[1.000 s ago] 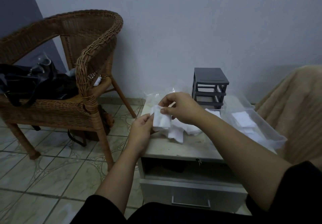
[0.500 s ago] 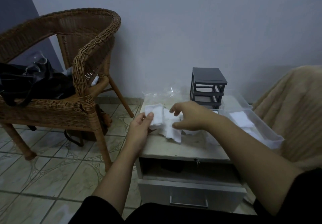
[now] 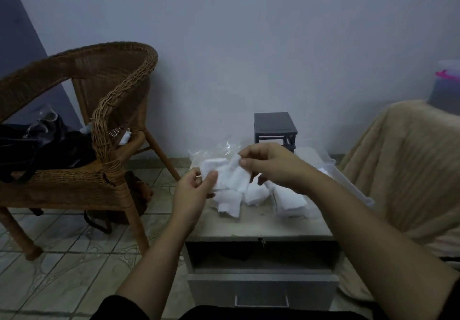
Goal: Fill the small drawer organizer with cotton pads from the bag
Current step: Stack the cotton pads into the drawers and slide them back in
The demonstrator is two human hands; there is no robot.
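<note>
A dark grey small drawer organizer (image 3: 275, 128) stands at the back of the nightstand top (image 3: 258, 227), its drawer slots empty. My left hand (image 3: 193, 194) pinches a stack of white cotton pads (image 3: 215, 170) by its lower corner. My right hand (image 3: 270, 164) grips another cotton pad (image 3: 236, 175) and holds it against that stack, above the table. Several loose pads (image 3: 254, 195) lie in a heap below my hands. The clear plastic bag (image 3: 211, 151) lies crumpled behind them. A clear drawer tray (image 3: 348, 185) sits at the right, partly hidden by my right forearm.
A wicker chair (image 3: 104, 130) with a black bag (image 3: 37, 145) on its seat stands to the left on the tiled floor. A beige blanket (image 3: 408, 165) covers furniture on the right. The nightstand has an open shelf and a drawer (image 3: 261, 292) below.
My right hand has lifted a pad from the heap and brought it up to the stack in my left hand. The camera has tilted upward.
</note>
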